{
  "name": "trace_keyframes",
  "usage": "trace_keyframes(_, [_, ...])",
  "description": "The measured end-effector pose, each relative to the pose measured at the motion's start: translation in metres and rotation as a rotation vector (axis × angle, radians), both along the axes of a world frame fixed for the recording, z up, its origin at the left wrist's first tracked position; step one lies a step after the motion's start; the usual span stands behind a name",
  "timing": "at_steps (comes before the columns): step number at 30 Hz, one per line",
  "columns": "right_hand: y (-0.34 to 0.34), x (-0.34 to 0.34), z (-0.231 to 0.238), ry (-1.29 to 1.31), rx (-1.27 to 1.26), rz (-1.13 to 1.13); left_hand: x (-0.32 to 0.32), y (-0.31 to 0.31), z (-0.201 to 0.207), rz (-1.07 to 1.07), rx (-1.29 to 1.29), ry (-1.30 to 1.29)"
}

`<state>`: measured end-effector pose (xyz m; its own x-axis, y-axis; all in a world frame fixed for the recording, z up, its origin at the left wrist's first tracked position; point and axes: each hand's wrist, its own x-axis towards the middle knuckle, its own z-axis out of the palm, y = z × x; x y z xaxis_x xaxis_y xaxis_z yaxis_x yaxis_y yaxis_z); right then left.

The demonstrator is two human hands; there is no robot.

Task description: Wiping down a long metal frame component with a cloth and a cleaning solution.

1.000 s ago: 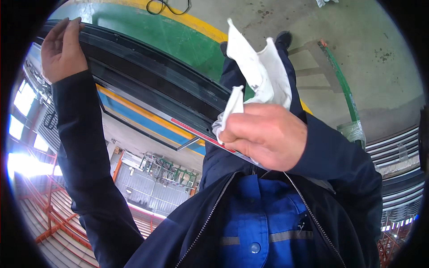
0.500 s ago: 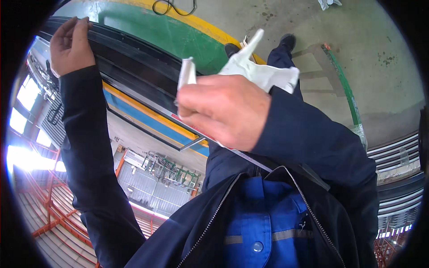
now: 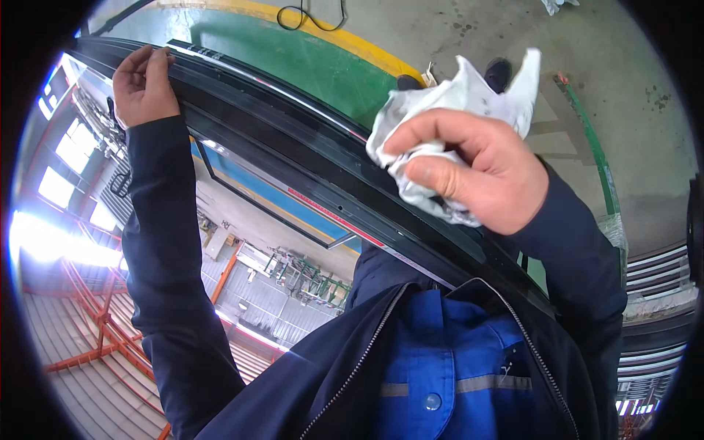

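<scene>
A long black frame (image 3: 315, 176) runs slantwise from the upper left toward my body, with a bright strip along its far edge and a red-and-white strip on its near side. My left hand (image 3: 147, 92) is at its far left end, fingers curled and closed at the edge, thumb against them. In my right hand (image 3: 477, 161) is a crumpled white cloth (image 3: 429, 110), pinched between thumb and bent fingers. The cloth hangs over the right part of the frame; whether it touches the frame I cannot tell. Its loose corners stick up beyond my knuckles.
Beyond the frame lies a green floor area (image 3: 279, 55) edged by a yellow band (image 3: 367, 48). A black cable (image 3: 312, 18) lies on it. My shoe (image 3: 498, 73) shows behind the cloth. At right are a green bar (image 3: 594, 158) and stacked pale profiles (image 3: 653, 275).
My right hand has moved right with the cloth and turned, so the thumb now shows and the cloth is spread wider. My left hand stays at the frame's edge while the view has shifted slightly.
</scene>
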<state>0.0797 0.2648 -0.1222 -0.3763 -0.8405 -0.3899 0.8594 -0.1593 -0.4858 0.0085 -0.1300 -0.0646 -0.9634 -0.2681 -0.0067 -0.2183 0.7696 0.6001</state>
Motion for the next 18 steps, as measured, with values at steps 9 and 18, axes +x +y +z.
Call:
trace_keyframes(9, [-0.009,0.015,0.002,0.382,0.029,0.079,-0.001,-0.003,0.004,-0.019,-0.032,-0.019])
trace_keyframes(18, [-0.027,0.026,0.012,0.831,0.154,0.099,0.002,-0.003,0.004,0.011,0.037,0.000])
